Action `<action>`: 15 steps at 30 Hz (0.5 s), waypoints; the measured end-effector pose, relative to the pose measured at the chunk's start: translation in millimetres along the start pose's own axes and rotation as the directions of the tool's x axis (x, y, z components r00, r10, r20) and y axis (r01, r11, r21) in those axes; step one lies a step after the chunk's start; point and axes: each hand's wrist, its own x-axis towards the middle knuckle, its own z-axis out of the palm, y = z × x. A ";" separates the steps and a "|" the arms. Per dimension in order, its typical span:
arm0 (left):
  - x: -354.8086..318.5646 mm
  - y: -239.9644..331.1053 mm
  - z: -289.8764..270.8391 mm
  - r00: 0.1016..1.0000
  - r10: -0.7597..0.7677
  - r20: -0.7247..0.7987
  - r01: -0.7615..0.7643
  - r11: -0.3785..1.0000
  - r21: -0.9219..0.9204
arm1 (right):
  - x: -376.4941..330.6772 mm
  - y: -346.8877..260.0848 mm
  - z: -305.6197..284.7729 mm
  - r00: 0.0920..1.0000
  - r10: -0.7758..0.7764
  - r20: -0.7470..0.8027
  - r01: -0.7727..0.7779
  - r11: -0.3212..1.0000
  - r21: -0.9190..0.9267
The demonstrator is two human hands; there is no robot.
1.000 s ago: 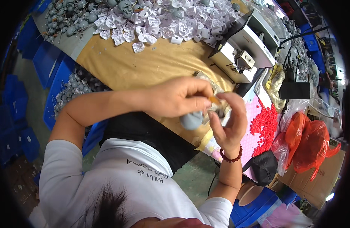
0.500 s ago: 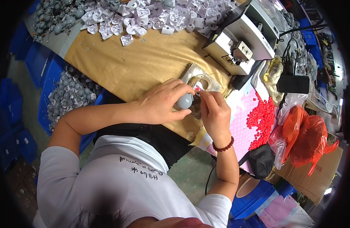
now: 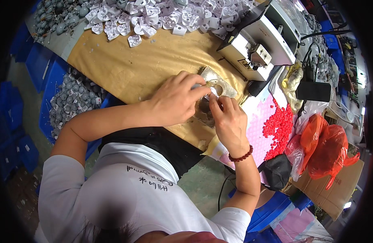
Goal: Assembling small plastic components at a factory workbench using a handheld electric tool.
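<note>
The bench [image 3: 125, 69], covered in tan board, is carrying everything — a grey machine [image 3: 259, 44] is sitting at its right edge and a heap of white plastic parts [image 3: 162, 16] is lying along the far edge. A flat metal fixture [image 3: 223, 83] is resting near the right edge. Over it the left hand [image 3: 174, 101] and right hand [image 3: 230, 121] are meeting, fingertips pinching a small pale part [image 3: 213, 91] — too hidden to say more
</note>
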 end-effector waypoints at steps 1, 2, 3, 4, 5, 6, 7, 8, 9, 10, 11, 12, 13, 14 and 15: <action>2.2 2.4 -0.3 0.998 0.052 -0.017 -0.050 0.993 0.105 | 0.6 -0.5 -3.7 1.000 0.012 0.026 -0.012 1.000 0.004; 2.9 2.5 3.3 0.996 0.091 -0.011 -0.088 0.982 0.170 | 0.1 -0.8 -6.1 0.998 0.024 0.052 -0.025 1.000 0.008; 2.8 1.1 9.4 0.992 0.130 -0.001 -0.126 0.964 0.233 | -1.6 -0.5 -7.4 0.996 0.054 0.066 -0.056 0.998 0.033; 2.9 0.2 13.1 0.986 0.165 0.008 -0.160 0.942 0.295 | -3.5 0.8 -8.0 0.993 0.079 0.082 -0.084 0.995 0.059; 2.8 -0.9 15.0 0.984 0.176 0.024 -0.174 0.928 0.330 | -5.7 2.3 -9.0 0.990 0.105 0.098 -0.113 0.990 0.084; 3.0 -1.9 16.0 0.982 0.187 0.041 -0.189 0.912 0.365 | -6.8 3.8 -12.9 0.981 0.148 0.123 -0.167 0.972 0.164; 2.4 -3.3 16.0 0.980 0.190 0.056 -0.196 0.894 0.403 | -9.9 8.8 -12.8 0.962 0.226 0.153 -0.265 0.910 0.319; 3.3 -3.7 15.6 0.977 0.199 0.080 -0.214 0.888 0.407 | -16.2 15.9 -13.1 0.932 0.303 0.199 -0.362 0.814 0.455; 4.6 -4.2 14.0 0.973 0.207 0.103 -0.231 0.882 0.412 | -22.3 24.2 -12.1 0.894 0.368 0.257 -0.448 0.687 0.572; 6.7 -3.5 14.0 0.966 0.224 0.127 -0.257 0.877 0.406 | -31.7 32.3 -11.0 0.832 0.468 0.297 -0.545 0.589 0.597; 8.1 -3.7 15.2 0.962 0.243 0.127 -0.274 0.870 0.409 | -39.8 38.7 -3.8 0.808 0.521 0.276 -0.556 0.519 0.649; 9.3 -3.8 16.3 0.957 0.260 0.127 -0.290 0.864 0.413 | -45.0 40.8 4.0 0.801 0.550 0.236 -0.496 0.389 0.776; 9.6 -4.1 16.8 0.953 0.276 0.129 -0.304 0.855 0.420 | -44.4 40.5 10.7 0.788 0.582 0.200 -0.406 0.249 0.879; 9.3 -4.0 16.8 0.951 0.283 0.123 -0.308 0.845 0.436 | -42.7 39.9 16.7 0.779 0.602 0.173 -0.374 0.226 0.899; 8.6 -3.9 16.7 0.950 0.290 0.117 -0.312 0.835 0.453 | -39.8 39.0 22.4 0.769 0.622 0.148 -0.341 0.204 0.918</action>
